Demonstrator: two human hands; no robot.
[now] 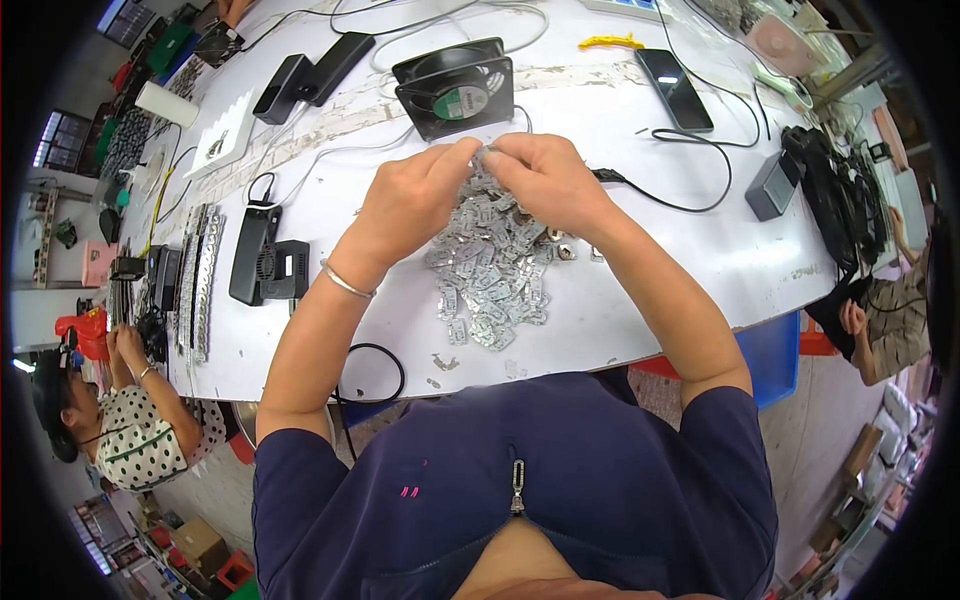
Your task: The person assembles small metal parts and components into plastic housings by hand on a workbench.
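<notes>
Both hands meet over the far end of a heap of small silvery metal pieces point(490, 265) on the white table. My left hand point(415, 195) is closed, thumb and forefinger pinched together. Opposite it, my right hand point(550, 180) pinches as well, its fingertips almost touching the left ones. Between the fingertips is a small greyish metal piece point(486, 153), mostly covered by them; its exact shape is too small to make out. A black box fan point(455, 85) stands just beyond my hands.
A phone point(675, 90) and a yellow strip-like thing point(610, 42) lie at the far right. Black devices point(268, 250) sit on the left, beside rows of metal strips point(200, 280). Cables cross the table point(600, 290). Other people work at both sides; a blue bin point(775, 360) is below the right edge.
</notes>
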